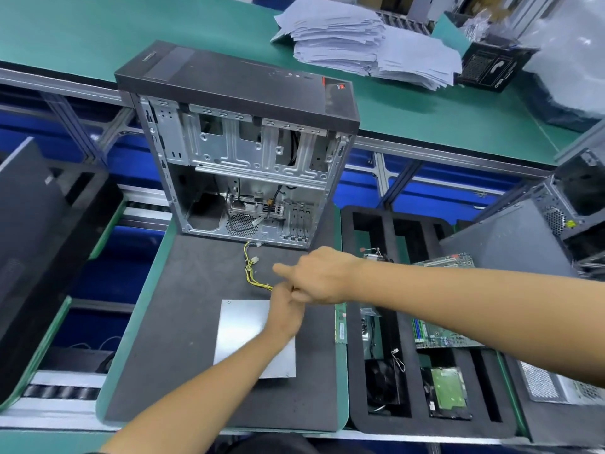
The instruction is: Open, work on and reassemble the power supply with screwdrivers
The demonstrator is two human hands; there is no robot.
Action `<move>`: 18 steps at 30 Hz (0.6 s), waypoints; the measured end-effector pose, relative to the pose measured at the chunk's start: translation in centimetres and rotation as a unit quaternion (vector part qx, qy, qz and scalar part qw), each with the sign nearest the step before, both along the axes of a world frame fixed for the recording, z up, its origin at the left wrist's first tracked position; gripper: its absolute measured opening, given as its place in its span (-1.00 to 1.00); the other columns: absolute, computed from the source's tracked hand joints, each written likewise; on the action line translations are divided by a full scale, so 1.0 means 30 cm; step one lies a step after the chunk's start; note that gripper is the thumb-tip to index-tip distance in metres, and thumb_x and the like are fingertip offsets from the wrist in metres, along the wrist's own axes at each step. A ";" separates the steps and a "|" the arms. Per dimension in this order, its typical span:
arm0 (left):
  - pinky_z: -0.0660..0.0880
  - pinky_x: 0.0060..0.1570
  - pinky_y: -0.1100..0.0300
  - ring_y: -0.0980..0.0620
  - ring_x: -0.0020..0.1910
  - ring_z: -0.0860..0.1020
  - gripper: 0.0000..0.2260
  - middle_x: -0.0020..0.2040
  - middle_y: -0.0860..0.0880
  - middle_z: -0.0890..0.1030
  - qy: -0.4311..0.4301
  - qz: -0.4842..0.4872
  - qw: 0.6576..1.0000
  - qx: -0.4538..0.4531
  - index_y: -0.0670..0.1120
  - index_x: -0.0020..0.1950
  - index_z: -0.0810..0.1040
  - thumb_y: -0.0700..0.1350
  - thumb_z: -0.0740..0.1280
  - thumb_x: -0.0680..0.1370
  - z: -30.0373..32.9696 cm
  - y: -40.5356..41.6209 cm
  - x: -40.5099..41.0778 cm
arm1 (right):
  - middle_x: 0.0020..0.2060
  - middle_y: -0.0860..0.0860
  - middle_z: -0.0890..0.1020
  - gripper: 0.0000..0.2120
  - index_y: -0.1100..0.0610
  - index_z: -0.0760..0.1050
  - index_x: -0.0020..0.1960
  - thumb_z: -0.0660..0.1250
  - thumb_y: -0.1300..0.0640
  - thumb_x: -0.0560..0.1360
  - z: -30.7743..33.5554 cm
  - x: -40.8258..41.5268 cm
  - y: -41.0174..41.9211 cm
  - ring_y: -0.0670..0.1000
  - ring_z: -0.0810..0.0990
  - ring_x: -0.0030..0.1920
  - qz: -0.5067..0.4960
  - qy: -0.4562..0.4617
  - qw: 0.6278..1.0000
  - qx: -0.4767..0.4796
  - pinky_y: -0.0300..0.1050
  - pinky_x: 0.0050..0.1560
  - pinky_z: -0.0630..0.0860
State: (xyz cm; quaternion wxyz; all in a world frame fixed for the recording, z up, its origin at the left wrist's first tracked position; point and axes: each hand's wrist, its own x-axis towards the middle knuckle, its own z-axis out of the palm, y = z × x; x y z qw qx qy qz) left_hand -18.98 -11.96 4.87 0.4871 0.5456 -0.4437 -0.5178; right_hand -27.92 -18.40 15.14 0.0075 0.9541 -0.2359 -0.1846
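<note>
A silver power supply point(240, 332) lies flat on the dark foam mat point(183, 322). Its yellow and black cable bundle point(249, 270) trails from its far edge toward the open computer case point(242, 152), which stands at the back of the mat. My left hand point(284, 312) is over the power supply's far right corner, fingers curled round the cables where they leave the box. My right hand point(316, 276) meets it from the right and pinches the same cables, index finger stretched out to the left. No screwdriver is in view.
A black foam tray point(409, 430) at the right holds a motherboard point(442, 332), a hard drive point(448, 393) and a fan point(381, 383). Paper stacks point(360, 40) lie on the green bench behind. A dark case panel point(42, 231) leans at the left; another case point(510, 244) sits at the right.
</note>
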 end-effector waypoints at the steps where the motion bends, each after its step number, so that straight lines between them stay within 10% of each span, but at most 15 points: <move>1: 0.44 -0.27 0.40 0.34 -0.27 0.54 -0.82 -0.27 0.02 0.55 0.017 -0.040 0.999 0.014 -0.20 -0.21 0.50 -0.38 0.22 0.54 0.009 -0.010 0.032 | -0.25 0.09 0.56 -0.63 0.08 0.26 0.30 0.20 -0.06 0.58 0.013 0.010 -0.016 0.21 0.54 -0.30 0.053 0.003 0.999 -0.009 -0.04 -0.41 0.24; 6: 0.39 -0.20 0.39 0.28 -0.28 0.48 -0.66 -0.22 -0.05 0.59 -0.142 -0.212 0.962 0.095 -0.28 -0.33 0.56 -0.06 0.25 0.50 0.004 -0.054 0.161 | -0.15 0.06 0.65 -0.80 0.02 0.27 0.18 0.12 -0.06 0.64 0.055 0.071 -0.069 0.22 0.56 -0.26 0.213 0.050 0.976 -0.018 0.00 -0.37 0.39; 11: 0.29 -0.44 0.25 0.10 -0.32 0.50 -0.92 -0.36 0.07 0.51 -0.176 0.016 0.984 0.033 0.12 -0.21 0.38 0.03 0.28 0.43 -0.022 0.039 0.048 | -0.42 0.01 0.38 -0.65 -0.04 -0.02 -0.07 0.19 0.16 0.54 0.005 0.014 -0.017 0.14 0.30 -0.46 -0.021 -0.067 0.997 0.032 -0.05 -0.43 0.05; 18: 0.50 -0.14 -0.10 0.03 -0.09 0.53 -0.86 -0.25 0.11 0.62 0.048 0.021 0.998 -0.022 0.02 -0.24 0.54 0.02 0.23 0.40 -0.015 -0.006 0.012 | -0.43 -0.01 0.34 -0.66 -0.05 -0.02 -0.07 0.19 0.12 0.56 0.011 0.019 -0.019 0.06 0.26 -0.49 -0.040 -0.035 0.998 0.046 -0.05 -0.42 0.19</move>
